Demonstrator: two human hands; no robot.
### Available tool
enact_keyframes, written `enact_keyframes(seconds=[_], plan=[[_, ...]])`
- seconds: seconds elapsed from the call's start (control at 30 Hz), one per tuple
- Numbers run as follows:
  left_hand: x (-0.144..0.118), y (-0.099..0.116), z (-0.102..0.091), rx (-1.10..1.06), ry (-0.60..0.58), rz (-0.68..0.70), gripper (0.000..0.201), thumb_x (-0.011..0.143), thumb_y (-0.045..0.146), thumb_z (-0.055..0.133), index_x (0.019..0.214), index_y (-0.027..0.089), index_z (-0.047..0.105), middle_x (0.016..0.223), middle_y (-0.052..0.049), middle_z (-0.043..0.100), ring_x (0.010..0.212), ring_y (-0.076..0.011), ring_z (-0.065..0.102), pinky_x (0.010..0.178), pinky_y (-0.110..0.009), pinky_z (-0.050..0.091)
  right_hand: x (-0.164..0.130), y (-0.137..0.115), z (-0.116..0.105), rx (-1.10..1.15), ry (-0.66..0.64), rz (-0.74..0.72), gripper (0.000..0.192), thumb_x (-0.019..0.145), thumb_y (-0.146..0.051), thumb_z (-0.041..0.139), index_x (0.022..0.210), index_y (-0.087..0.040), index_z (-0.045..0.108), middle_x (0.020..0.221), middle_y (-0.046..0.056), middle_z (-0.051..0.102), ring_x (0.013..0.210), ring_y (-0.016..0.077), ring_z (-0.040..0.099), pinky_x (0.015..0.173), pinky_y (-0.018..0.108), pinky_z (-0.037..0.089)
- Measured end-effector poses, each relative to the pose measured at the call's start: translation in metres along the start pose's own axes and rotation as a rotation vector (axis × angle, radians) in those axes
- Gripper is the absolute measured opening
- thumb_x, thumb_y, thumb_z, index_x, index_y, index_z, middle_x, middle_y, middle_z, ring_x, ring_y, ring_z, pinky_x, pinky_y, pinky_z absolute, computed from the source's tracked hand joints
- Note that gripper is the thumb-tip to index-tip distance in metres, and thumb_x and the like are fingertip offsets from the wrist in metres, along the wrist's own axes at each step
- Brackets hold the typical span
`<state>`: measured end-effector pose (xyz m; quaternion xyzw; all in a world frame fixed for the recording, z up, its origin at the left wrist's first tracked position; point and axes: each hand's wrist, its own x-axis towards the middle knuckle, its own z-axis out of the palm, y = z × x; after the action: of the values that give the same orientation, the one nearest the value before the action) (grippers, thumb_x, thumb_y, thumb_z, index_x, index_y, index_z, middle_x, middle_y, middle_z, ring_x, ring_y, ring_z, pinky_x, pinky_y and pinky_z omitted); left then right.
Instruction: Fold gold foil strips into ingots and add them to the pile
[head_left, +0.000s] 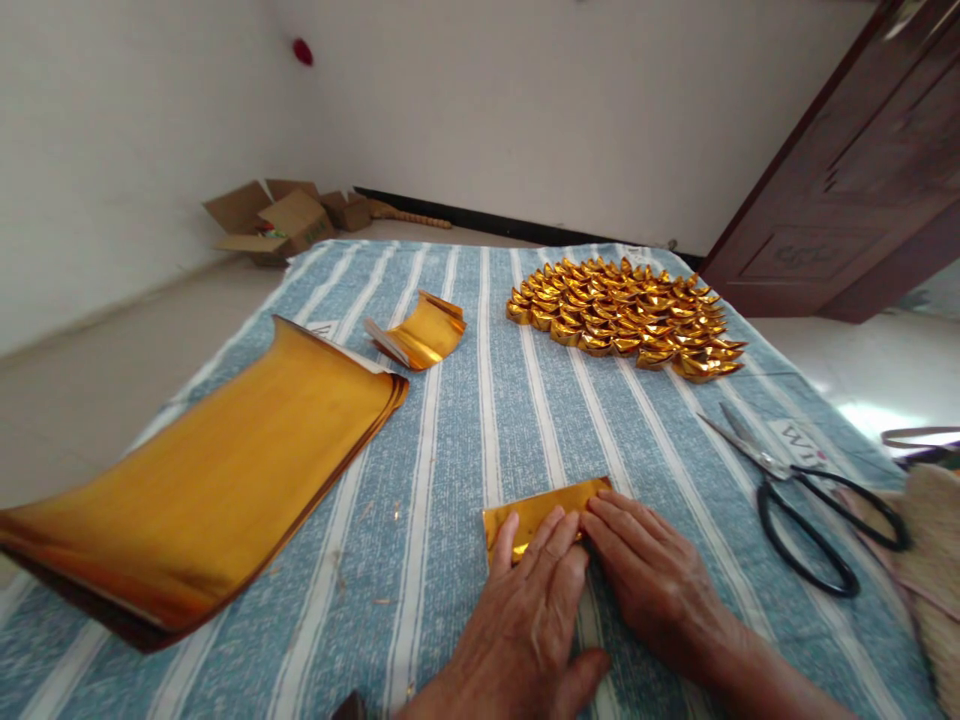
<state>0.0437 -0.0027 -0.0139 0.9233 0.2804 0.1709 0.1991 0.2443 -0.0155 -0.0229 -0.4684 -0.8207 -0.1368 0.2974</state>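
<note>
A small folded sheet of gold foil paper (551, 503) lies flat on the cloth right in front of me. My left hand (525, 610) rests on its near side, palm down, with the fingers stretched out and somewhat spread. Against the paper's right end, my right hand (652, 570) lies with its fingers extended and close together, the tips touching the foil. The two hands meet near the paper's middle and hide its lower edge. Neither hand grips the sheet; both press from above.
A stack of large gold sheets (217, 470) lies left, with a smaller curled stack (424, 332) beyond it. Many folded gold ingots (622, 310) stand grouped at the back right. Black-handled scissors (780, 470) lie open to the right. Cardboard boxes (281, 225) sit on the floor behind.
</note>
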Motion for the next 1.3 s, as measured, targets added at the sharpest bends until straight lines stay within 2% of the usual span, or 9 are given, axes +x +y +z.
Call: enact_keyframes(seconds=[0.13,0.5,1.03,1.3], plan=[[-0.002,-0.001,0.0,-0.001,0.05,0.018,0.08,0.081,0.017,0.061,0.147,0.01,0.015,0.151,-0.026,0.038,0.145,-0.0355,0.027,0.111,-0.068,0.031,-0.002,-0.001,0.001,0.007,0.011,0.013,0.03,0.095,-0.007,0.04,0.107,-0.009,0.068,0.108,0.013,0.072,0.113,0.0246,0.063,0.093,0.038,0.056],[0.003,0.003,-0.007,0.023,-0.044,-0.037,0.077,0.083,0.025,0.063,0.147,0.008,0.023,0.152,-0.024,0.038,0.144,-0.0365,0.029,0.112,-0.068,0.028,-0.003,-0.004,0.0,-0.059,-0.019,-0.024,0.031,0.097,-0.013,0.04,0.112,-0.011,0.067,0.113,0.016,0.069,0.115,0.0268,0.061,0.092,0.042,0.055],[0.005,0.001,-0.011,0.0,-0.068,-0.042,0.078,0.083,0.03,0.065,0.146,0.009,0.025,0.153,-0.025,0.036,0.145,-0.0363,0.028,0.113,-0.067,0.027,-0.006,-0.004,0.002,-0.078,-0.03,-0.043,0.029,0.095,-0.011,0.043,0.11,-0.011,0.068,0.113,0.016,0.068,0.114,0.0284,0.061,0.093,0.043,0.053],[0.004,-0.005,-0.013,0.029,-0.05,-0.008,0.081,0.087,0.038,0.062,0.151,0.011,0.02,0.154,-0.023,0.036,0.145,-0.0343,0.028,0.115,-0.06,0.029,-0.01,-0.006,0.004,-0.076,-0.052,-0.031,0.031,0.093,-0.011,0.043,0.112,-0.011,0.067,0.115,0.018,0.067,0.118,0.0304,0.059,0.094,0.048,0.053]])
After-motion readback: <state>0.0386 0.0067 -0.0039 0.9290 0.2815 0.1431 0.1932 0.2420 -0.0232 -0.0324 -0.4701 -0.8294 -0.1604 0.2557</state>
